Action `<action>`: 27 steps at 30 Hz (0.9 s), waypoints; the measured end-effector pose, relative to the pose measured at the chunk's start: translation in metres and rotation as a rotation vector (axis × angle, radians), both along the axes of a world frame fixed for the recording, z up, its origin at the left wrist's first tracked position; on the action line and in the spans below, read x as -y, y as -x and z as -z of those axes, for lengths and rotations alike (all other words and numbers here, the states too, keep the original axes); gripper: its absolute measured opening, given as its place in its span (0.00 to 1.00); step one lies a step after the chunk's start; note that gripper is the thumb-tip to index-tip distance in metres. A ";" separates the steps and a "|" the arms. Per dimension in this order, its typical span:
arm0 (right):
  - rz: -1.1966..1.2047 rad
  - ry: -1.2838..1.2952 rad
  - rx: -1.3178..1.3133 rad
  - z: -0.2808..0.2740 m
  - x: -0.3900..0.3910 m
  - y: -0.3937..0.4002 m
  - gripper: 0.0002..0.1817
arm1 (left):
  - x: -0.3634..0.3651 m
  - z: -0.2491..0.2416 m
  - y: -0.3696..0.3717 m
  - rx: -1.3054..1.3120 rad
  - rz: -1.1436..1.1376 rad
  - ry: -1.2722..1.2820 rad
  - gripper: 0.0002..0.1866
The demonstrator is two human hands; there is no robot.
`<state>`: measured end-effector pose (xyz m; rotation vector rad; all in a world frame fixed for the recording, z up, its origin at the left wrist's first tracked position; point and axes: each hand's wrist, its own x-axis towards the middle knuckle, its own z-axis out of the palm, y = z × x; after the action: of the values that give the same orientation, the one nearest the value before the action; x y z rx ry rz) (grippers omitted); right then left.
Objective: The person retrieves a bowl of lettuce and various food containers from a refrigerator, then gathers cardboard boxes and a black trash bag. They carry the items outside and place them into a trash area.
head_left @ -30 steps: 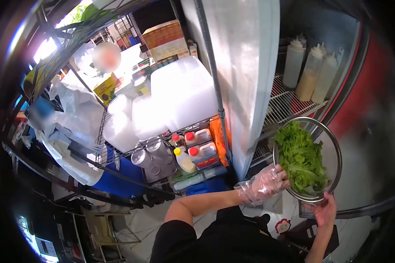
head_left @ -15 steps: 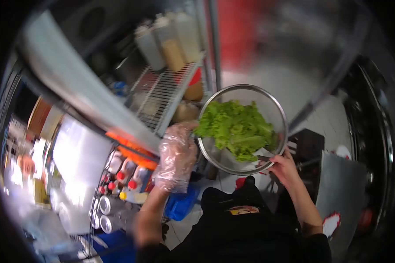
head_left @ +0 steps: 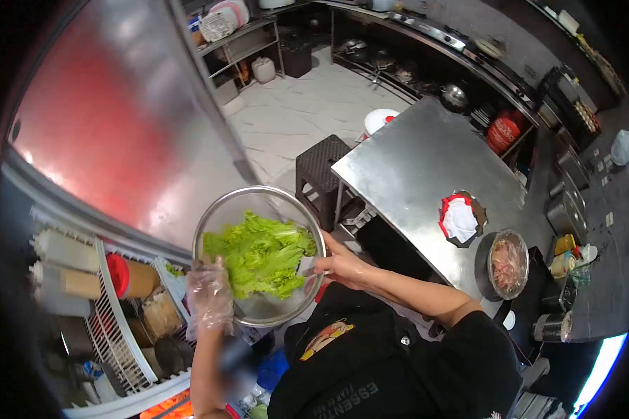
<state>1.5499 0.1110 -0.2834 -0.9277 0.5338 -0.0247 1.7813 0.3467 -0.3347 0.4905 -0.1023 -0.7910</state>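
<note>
A round steel bowl [head_left: 258,322] is held level in front of my body, with green lettuce leaves [head_left: 262,255] inside it. My left hand [head_left: 210,293], in a clear plastic glove, grips the bowl's left rim. Bare, my right hand [head_left: 339,260] closes on the right rim, and a small blade-like piece [head_left: 306,267] shows beside its fingers, inside the bowl. Part of the right fingers is hidden under the bowl.
At my left an open fridge door [head_left: 112,119] stands beside wire shelves [head_left: 115,307] with bottles and a red-lidded tub [head_left: 121,276]. To the right, a steel table [head_left: 419,167] bears a cloth [head_left: 460,218] and a wrapped bowl of meat [head_left: 507,264]. A dark stool [head_left: 321,167] stands behind the bowl.
The view has swung right, away from the shelves, bringing the steel table into sight. The bowl now sits further left in view, still between both hands. My left hand has come onto its rim.
</note>
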 end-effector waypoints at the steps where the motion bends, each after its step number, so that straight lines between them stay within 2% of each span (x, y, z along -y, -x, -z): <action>1: 0.082 0.017 -0.018 0.007 0.015 0.011 0.46 | 0.033 -0.014 0.008 0.459 0.093 -0.310 0.18; 3: 0.205 0.044 -0.070 0.020 0.045 0.031 0.42 | 0.107 -0.052 0.033 1.380 0.238 -0.929 0.18; 4: 0.309 0.031 -0.141 -0.007 0.053 0.043 0.36 | 0.133 -0.065 0.045 1.810 0.279 -1.293 0.17; 5: 0.307 0.007 -0.134 0.018 0.077 0.059 0.34 | 0.162 -0.055 0.061 2.102 -0.033 -1.019 0.17; 6: 0.402 -0.059 -0.116 0.011 0.087 0.070 0.29 | 0.193 -0.050 0.074 1.977 0.125 -0.867 0.17; 7: 0.366 -0.049 -0.122 0.054 0.117 0.093 0.17 | 0.225 -0.045 0.089 1.820 0.282 -0.725 0.18; 8: 0.491 -0.012 -0.238 0.055 0.133 0.106 0.16 | 0.257 -0.041 0.105 1.655 0.427 -0.609 0.19; 9: 0.583 0.012 -0.138 0.052 0.145 0.116 0.17 | 0.273 -0.094 0.126 2.108 0.238 -0.827 0.17; 10: 0.544 0.008 -0.004 0.088 0.180 0.142 0.19 | 0.293 -0.092 0.136 2.161 -0.245 -0.606 0.18; 11: 0.591 0.041 -0.042 0.088 0.200 0.162 0.19 | 0.304 -0.103 0.142 2.138 -0.471 -0.481 0.20; 12: 0.629 0.088 -0.096 0.087 0.214 0.172 0.18 | 0.307 -0.124 0.147 2.052 -0.099 -0.561 0.21; 13: 0.663 0.153 -0.156 0.088 0.231 0.183 0.18 | 0.312 -0.121 0.145 2.046 -0.286 -0.536 0.20; 16: 0.704 0.380 -0.337 0.089 0.268 0.203 0.18 | 0.306 -0.101 0.119 1.865 -0.250 -0.632 0.20; 17: 0.695 0.469 -0.396 0.090 0.278 0.210 0.17 | 0.279 -0.119 0.110 1.893 -0.271 -0.682 0.20; 18: 0.685 0.563 -0.456 0.092 0.286 0.210 0.17 | 0.272 -0.101 0.098 1.846 -0.305 -0.798 0.19; 19: 0.657 0.666 -0.533 0.092 0.293 0.210 0.17 | 0.258 -0.103 0.086 1.817 -0.273 -0.965 0.19; 20: 0.617 0.765 -0.596 0.093 0.297 0.208 0.17 | 0.238 -0.087 0.073 1.642 -0.285 -0.954 0.20; 21: 0.562 0.871 -0.663 0.096 0.300 0.205 0.17 | 0.222 -0.060 0.059 1.664 -0.389 -1.076 0.21; 23: 0.463 1.069 -0.774 0.102 0.304 0.197 0.16 | 0.183 -0.062 0.044 1.415 -0.242 -1.425 0.21; 24: 0.409 1.156 -0.806 0.104 0.303 0.189 0.16 | 0.158 -0.045 0.037 1.394 -0.357 -1.406 0.20; 26: 0.299 1.293 -0.846 0.110 0.299 0.172 0.16 | 0.122 -0.049 0.030 1.034 -0.400 -1.532 0.18; 27: 0.235 1.347 -0.842 0.113 0.295 0.160 0.15 | 0.106 -0.037 0.024 1.049 -0.508 -1.557 0.17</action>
<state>1.3898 -0.1842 -0.3964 -2.2074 1.4844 -0.2353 1.7573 0.2411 -0.2979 2.2798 -0.3080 0.1281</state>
